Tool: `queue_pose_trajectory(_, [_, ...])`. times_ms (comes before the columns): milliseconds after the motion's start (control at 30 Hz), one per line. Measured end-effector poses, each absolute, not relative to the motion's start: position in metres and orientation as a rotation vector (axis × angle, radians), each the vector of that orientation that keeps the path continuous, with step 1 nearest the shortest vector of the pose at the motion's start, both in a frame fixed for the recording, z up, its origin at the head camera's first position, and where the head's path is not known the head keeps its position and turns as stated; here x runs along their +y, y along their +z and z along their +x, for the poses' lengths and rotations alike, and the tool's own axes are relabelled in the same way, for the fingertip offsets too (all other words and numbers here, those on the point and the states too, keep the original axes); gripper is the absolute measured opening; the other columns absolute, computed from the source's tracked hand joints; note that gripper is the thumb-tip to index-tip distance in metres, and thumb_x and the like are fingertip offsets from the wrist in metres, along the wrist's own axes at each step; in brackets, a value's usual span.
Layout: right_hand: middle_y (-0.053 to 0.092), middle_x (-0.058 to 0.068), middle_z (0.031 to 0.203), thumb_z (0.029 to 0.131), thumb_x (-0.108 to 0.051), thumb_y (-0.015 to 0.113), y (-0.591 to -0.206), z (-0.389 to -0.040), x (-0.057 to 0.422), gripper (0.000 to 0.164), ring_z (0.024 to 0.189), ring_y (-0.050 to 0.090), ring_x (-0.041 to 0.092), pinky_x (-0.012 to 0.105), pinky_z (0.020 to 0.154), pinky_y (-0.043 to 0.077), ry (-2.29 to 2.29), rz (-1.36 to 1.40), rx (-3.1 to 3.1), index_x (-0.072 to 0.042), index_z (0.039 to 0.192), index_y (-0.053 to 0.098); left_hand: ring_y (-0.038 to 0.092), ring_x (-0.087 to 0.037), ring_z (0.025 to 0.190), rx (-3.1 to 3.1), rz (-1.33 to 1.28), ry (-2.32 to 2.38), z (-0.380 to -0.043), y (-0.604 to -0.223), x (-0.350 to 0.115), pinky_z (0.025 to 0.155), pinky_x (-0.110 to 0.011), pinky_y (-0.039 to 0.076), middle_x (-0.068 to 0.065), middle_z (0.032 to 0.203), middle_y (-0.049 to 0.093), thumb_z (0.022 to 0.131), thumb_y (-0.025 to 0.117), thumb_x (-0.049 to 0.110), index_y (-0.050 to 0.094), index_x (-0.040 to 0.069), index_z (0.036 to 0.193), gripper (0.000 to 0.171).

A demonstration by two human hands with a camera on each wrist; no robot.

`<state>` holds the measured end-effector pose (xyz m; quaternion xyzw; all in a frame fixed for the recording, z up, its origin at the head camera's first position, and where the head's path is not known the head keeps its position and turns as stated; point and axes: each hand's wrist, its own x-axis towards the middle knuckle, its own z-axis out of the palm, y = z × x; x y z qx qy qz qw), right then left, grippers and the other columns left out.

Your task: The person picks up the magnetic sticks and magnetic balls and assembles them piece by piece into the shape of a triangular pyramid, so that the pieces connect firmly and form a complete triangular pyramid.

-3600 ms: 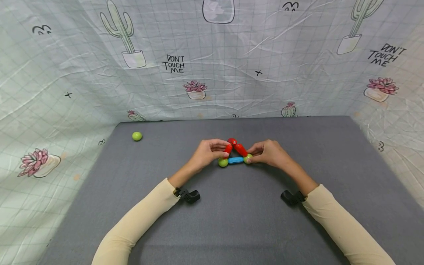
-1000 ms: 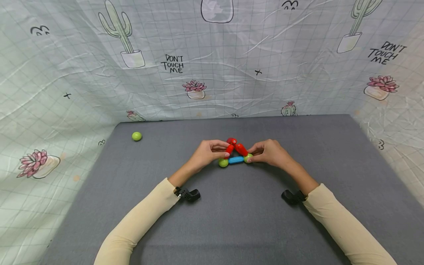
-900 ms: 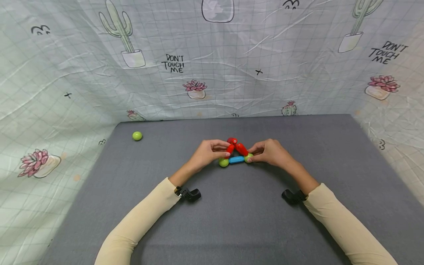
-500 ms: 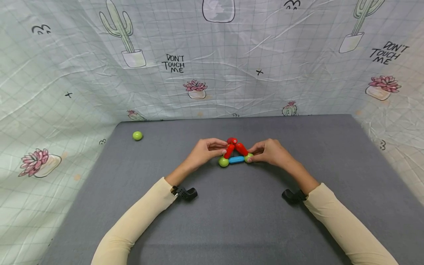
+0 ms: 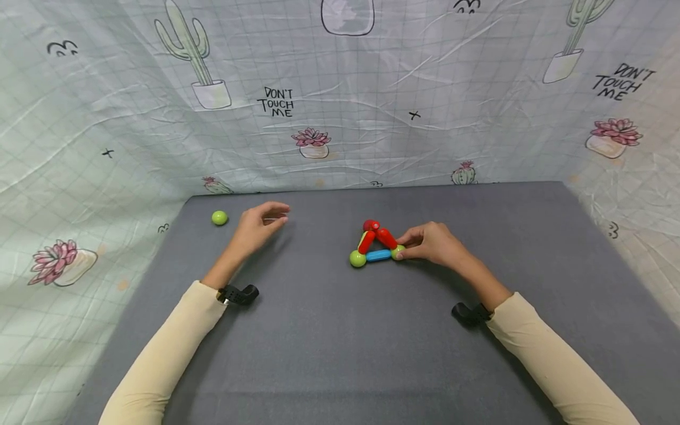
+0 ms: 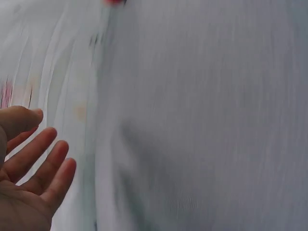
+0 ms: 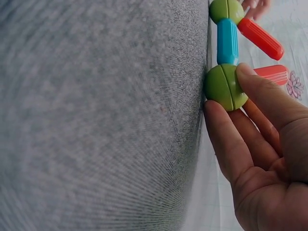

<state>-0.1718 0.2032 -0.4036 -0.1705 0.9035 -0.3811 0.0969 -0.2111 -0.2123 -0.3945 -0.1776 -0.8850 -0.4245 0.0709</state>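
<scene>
My right hand (image 5: 432, 245) pinches a green ball (image 7: 219, 89) between thumb and fingers, at the right end of a blue stick (image 5: 378, 255). A second green ball (image 5: 358, 258) sits at the stick's left end. From each ball a red stick rises: the left red stick (image 5: 366, 242) and the right red stick (image 5: 386, 238) lean toward each other. Their upper ends look apart in the right wrist view. Another red piece (image 5: 371, 225) shows behind them, partly hidden. My left hand (image 5: 260, 227) is over the table with nothing in it, fingers loosely bent.
A loose green ball (image 5: 219, 218) lies at the table's back left, beyond my left hand. The grey table (image 5: 340, 342) meets a printed cloth backdrop (image 5: 340, 159) along its back edge, and more cloth hangs at both sides.
My left hand has let go of the left red stick and moved left toward the loose green ball. The right hand keeps its pinch; the leaning red sticks have stayed up.
</scene>
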Motion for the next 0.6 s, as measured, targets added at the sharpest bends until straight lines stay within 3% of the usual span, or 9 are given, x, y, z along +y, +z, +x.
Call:
queue_pose_trajectory(333, [0.079,0.003,0.096,0.080,-0.024,0.089,-0.405,-0.171,0.203,0.031,0.084,0.071,0.012,0.024,0.066,0.053,-1.135,-0.491,2.665,-0.009,0.107,0.081,0.062,-0.038,0.120,-2.519,-0.049,-1.083,-0.225,-0.392,-0.309,0.098,-0.049,0.052,-0.022,0.127,0.067,0.094,0.073,0.006,0.067,-0.001,0.127,0.035])
queue_pose_trajectory(600, [0.079,0.002,0.095,0.080,-0.022,0.089,-0.403,-0.172,0.202,0.030,0.082,0.071,0.011,0.023,0.065,0.052,-1.132,-0.491,2.670,-0.009,0.105,0.081,0.055,-0.043,0.128,-2.570,0.053,-1.122,-0.227,-0.397,-0.345,0.104,-0.055,0.047,-0.026,0.136,0.060,0.093,0.075,0.008,0.060,-0.006,0.134,0.047])
